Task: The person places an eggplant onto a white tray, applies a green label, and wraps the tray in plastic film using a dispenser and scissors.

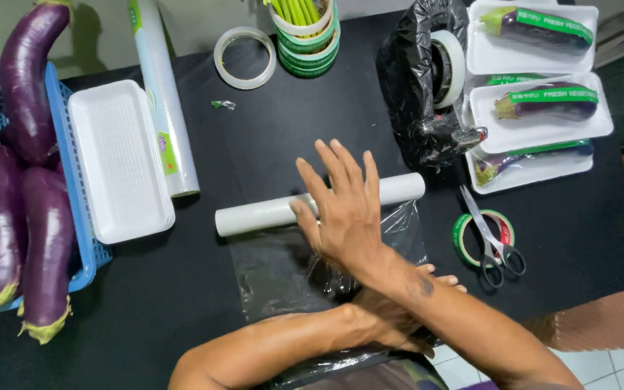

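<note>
Several long purple eggplants [34,217] lie at your far left in a blue basket [66,180], with a stack of empty white foam trays [120,162] leaning on its rim. Just beside the trays a long boxless roll of wrap [164,101] runs away from you, and past it a clear tape ring [245,58] lies flat near a stack of green tape rolls [308,43].

At the middle of the black table [146,303], the cling-film roll [254,214] lies crosswise, and a sheet of clear film [276,267] is drawn from it toward you. Your right hand [341,213] rests flat on the roll, fingers spread and straight, gripping nothing. Your arms cross: your left hand [406,318] sits under the right forearm at the film's near edge. Only its fingertips [445,279] show, so you cannot tell whether it grips the film.

Farther right stands a tape dispenser [445,68] wrapped in black plastic. Scissors [489,235] lie across a green tape roll [464,238], and wrapped eggplant trays [539,108] are stacked at the far right corner.
</note>
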